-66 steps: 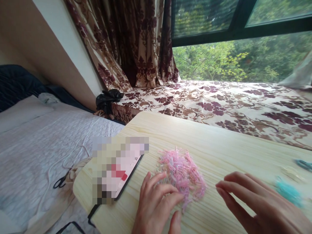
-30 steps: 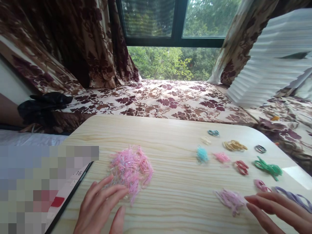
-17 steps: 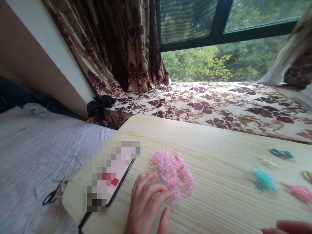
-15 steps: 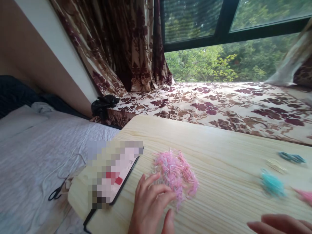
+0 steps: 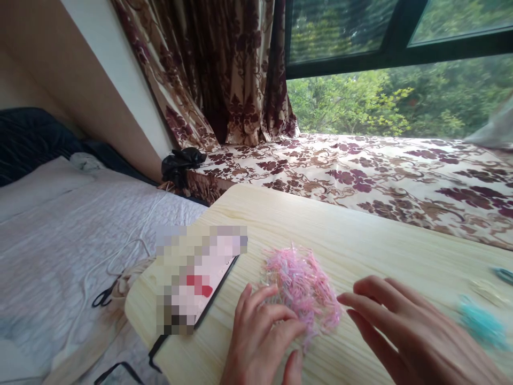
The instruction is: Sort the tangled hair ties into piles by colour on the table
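Pink band pile [image 5: 300, 280]: right of phone [image 5: 204, 286]. Left hand [image 5: 260, 339]: fingers loosely spread, at pile's phone-side edge. Right hand [image 5: 343, 306]: farther from phone, fingertips nearly meeting; cannot tell whether pinching bands.

Tangled pink strands [image 5: 300, 280] on tabletop [image 5: 360, 230]

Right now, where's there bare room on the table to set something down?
The widest free patch is tabletop between the pink strands and floral ledge, stretching rightward toward the turquoise bundle. Crowded: around the strands, with left hand, right hand and device close by.
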`<state>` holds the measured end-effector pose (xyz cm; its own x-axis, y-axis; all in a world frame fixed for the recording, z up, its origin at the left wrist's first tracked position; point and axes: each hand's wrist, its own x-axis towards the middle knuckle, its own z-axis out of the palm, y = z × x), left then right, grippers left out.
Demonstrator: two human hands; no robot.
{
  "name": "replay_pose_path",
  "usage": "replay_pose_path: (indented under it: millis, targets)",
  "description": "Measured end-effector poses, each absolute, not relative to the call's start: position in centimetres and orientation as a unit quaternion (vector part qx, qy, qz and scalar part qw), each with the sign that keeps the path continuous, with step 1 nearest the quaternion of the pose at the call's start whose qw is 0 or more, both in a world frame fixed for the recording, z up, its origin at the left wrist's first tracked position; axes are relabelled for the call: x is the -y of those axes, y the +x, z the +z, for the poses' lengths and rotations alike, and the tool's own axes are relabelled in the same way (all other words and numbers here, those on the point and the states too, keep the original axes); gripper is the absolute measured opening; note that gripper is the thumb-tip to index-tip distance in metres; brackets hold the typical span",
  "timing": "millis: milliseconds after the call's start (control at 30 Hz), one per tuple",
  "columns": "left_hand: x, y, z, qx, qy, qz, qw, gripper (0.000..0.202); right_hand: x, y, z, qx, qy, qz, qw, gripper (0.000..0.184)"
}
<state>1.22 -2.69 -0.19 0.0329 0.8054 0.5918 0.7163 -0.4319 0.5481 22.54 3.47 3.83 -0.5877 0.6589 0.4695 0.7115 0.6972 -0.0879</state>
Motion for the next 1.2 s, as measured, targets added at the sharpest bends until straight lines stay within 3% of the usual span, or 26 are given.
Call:
replay_pose_path:
  millis: [233, 500, 733, 900, 1067, 1200]
  targets:
    - [2.8, 1.3, 0.0, -0.536, 0.712, 0.450, 0.059, 0.036, -3.5, 21.5, 3.5, 0.870, -0.427, -0.063, 0.239, 0.032]
    - [2.9, 0.8, 0.2, -0.536, 0.728, 0.424, 0.051, 0.037, -4.9, 20.0, 6.0, 0.910, -0.360, -0.004, 0.207, 0.031]
    - [2.9, 0.8, 0.4, -0.533, 0.727, 0.427, 0.070, 0.039, -5.0, 22.6, 4.2, 0.865, -0.420, 0.095, 0.258, 0.022]
    - [2.8, 0.8, 0.2, -0.529, 0.725, 0.437, 0.061, 0.035, -4.7, 23.2, 3.5, 0.827, -0.461, 0.119, 0.298, 0.026]
    - [2.8, 0.9, 0.1, -0.525, 0.725, 0.442, 0.060, 0.036, -4.4, 22.9, 3.9, 0.803, -0.470, 0.220, 0.294, 0.032]
    - [2.8, 1.0, 0.2, -0.524, 0.716, 0.457, 0.064, 0.036, -3.9, 23.7, 3.4, 0.823, -0.469, 0.163, 0.276, 0.032]
